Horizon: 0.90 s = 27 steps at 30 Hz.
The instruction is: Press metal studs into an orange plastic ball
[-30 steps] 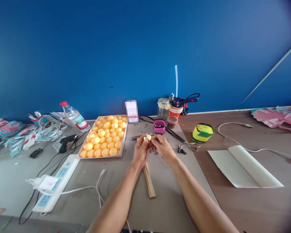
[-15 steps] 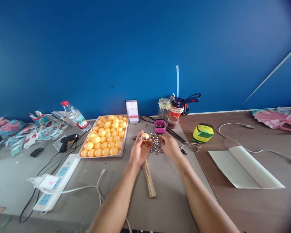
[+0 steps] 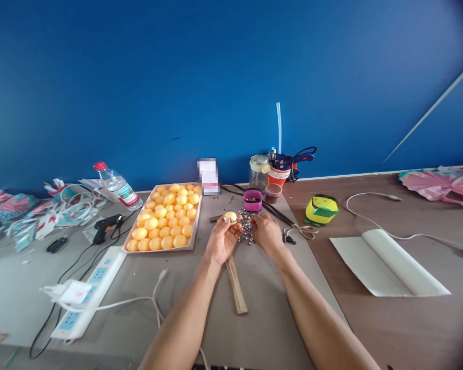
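My left hand (image 3: 220,240) is closed around an orange table tennis ball (image 3: 230,218) with a shiny metallic band on it, held palm up. Under that hand lies a hammer whose wooden handle (image 3: 237,288) points toward me. My right hand (image 3: 269,232) is at the right side of a pile of small shiny metal pieces (image 3: 247,231), its fingers curled together; whatever is between the fingertips is too small to make out. Just behind the pile stands a magenta container (image 3: 252,200) with small dark pieces inside.
A box (image 3: 195,241) of orange balls stands at left, near a water bottle (image 3: 123,190), glue gun (image 3: 106,228) and power strip (image 3: 92,295). Behind are a jar (image 3: 259,177) and cup (image 3: 278,176). At right lie a yellow-green container (image 3: 321,209) and white paper (image 3: 386,264).
The ball has turned slightly in my left hand, showing less of its metallic side. My right hand stays by the metal pieces. The whole view has shifted a little.
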Each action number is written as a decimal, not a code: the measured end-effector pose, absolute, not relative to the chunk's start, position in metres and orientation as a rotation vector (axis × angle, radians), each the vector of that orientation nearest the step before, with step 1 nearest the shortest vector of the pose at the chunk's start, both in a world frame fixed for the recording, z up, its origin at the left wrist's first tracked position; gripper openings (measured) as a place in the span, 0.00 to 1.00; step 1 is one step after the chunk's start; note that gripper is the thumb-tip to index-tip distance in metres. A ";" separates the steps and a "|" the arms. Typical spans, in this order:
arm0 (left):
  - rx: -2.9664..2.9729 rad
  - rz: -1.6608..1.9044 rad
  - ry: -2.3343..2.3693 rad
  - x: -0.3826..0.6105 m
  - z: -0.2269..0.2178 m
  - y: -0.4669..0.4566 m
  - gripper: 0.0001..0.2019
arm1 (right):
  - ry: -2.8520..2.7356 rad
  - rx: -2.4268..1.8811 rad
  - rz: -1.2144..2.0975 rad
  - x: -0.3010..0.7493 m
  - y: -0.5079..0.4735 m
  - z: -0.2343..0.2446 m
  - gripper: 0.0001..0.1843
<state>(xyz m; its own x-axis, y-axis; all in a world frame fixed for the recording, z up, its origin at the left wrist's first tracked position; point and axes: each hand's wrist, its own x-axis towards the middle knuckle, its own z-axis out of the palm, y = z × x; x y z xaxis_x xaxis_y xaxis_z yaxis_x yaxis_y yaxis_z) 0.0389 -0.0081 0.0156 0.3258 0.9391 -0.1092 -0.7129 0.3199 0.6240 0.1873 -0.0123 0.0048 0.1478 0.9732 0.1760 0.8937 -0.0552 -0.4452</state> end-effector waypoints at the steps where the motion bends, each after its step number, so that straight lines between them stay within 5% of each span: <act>1: 0.523 1.143 0.507 0.039 0.016 -0.008 0.11 | -1.713 -1.917 0.247 0.187 -0.012 0.005 0.11; 8: 0.539 1.105 0.497 0.037 0.018 -0.009 0.11 | -1.213 -1.448 0.742 0.187 -0.008 0.011 0.06; 11: 0.550 1.076 0.488 0.036 0.017 -0.009 0.12 | -1.089 -1.198 0.945 0.185 -0.006 0.012 0.12; 27: 0.619 1.064 0.428 0.036 0.018 -0.008 0.13 | -0.873 -0.792 1.434 0.180 -0.020 0.036 0.12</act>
